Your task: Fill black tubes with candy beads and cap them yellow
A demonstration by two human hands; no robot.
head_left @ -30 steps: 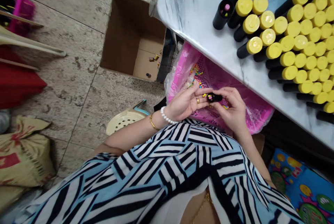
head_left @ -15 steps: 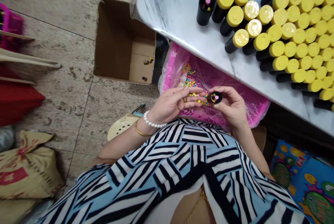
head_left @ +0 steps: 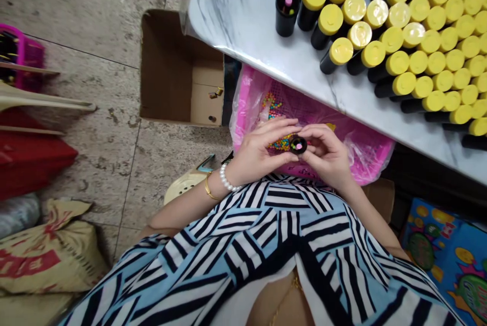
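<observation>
Between my hands stands a small black tube, its open mouth facing up, with a pink piece and some yellow-green bits inside. The thumb and fingers of my right hand grip its right side. My left hand closes round the left side, thumb on the near side and fingers on the far side; its exact contact is partly hidden. Below are small coloured candy balls in a pink basket lined with clear plastic. A small yellow piece shows just beyond my right fingers.
A marble-patterned table carries many yellow-capped black tubes and one uncapped tube. On the floor are an open cardboard box, a pale clog and a tan sack. A blue printed box is at right.
The tube has shifted left, toward my left hand. My left palm, upturned with candy balls on its fingers before, has turned and closed in on the tube. The whole view has shifted slightly.
</observation>
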